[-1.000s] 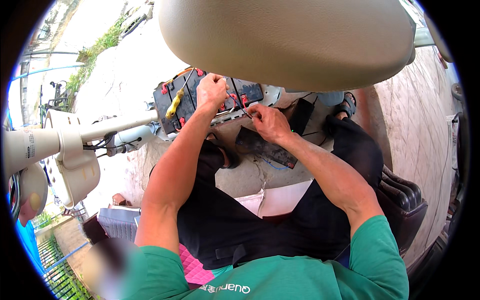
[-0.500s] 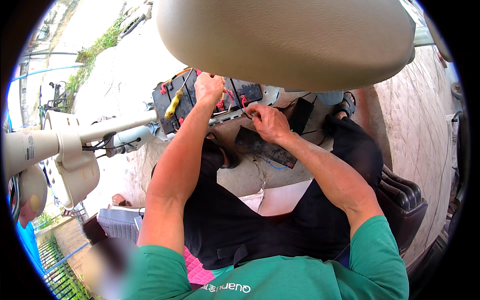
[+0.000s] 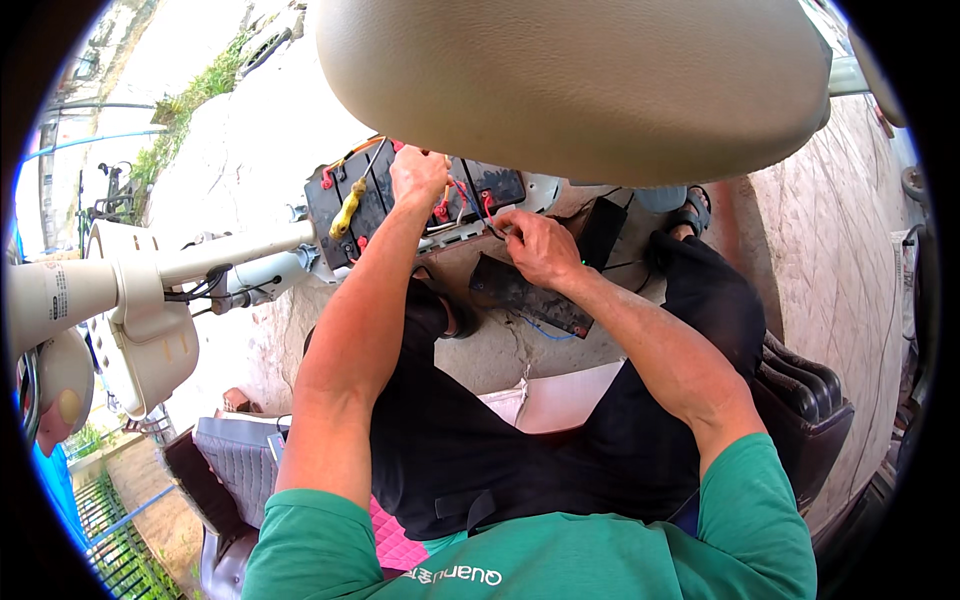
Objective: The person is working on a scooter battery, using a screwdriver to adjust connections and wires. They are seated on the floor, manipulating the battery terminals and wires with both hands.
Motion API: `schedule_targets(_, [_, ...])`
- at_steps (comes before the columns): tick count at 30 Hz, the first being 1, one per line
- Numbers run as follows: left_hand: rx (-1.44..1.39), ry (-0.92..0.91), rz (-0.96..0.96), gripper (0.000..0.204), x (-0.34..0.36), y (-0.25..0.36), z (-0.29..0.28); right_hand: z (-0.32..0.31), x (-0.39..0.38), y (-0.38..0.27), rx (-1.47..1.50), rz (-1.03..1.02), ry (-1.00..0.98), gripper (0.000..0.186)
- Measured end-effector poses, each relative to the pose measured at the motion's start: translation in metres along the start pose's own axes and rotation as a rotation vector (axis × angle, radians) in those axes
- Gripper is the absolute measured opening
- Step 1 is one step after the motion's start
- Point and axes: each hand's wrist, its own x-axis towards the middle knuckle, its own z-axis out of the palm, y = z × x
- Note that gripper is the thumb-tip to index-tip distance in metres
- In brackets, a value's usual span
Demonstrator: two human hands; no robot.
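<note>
A row of dark batteries (image 3: 385, 205) with red terminal caps and coloured wires lies in a pale frame under a big beige seat (image 3: 570, 90). Over these batteries my left hand (image 3: 418, 178) is closed, but what its fingers grip is hidden. At the row's near right side my right hand (image 3: 540, 246) pinches a thin dark wire (image 3: 494, 229) between thumb and fingers. Left of my left hand, a screwdriver (image 3: 348, 208) with a yellow handle rests across the batteries, its shaft slanting up.
A dark, flat box (image 3: 530, 294) lies on the ground below my right hand, with a black box (image 3: 603, 232) beside it. A beige tube (image 3: 240, 252) and a pale housing (image 3: 143, 320) stand at left. A padded chair (image 3: 235, 455) is at lower left.
A blurred shape at the lower left has gone from view, uncovering more of the chair there. Both hands have stayed nearly in place.
</note>
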Motion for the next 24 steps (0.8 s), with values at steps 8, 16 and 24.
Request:
schedule_targets(8, [0.0,-0.016,0.036,0.027,0.003,-0.001,0.002,0.004,0.001,0.003,0.017,-0.011,0.016,0.028])
schedule_targets(16, [0.016,-0.054,0.045,0.022,0.011,-0.005,0.008,0.001,0.0,0.0,0.006,0.007,-0.004,0.029])
schedule_targets(24, [0.413,-0.047,0.294,0.015,0.038,-0.034,0.009,0.005,0.002,0.0,0.02,-0.03,0.029,0.03])
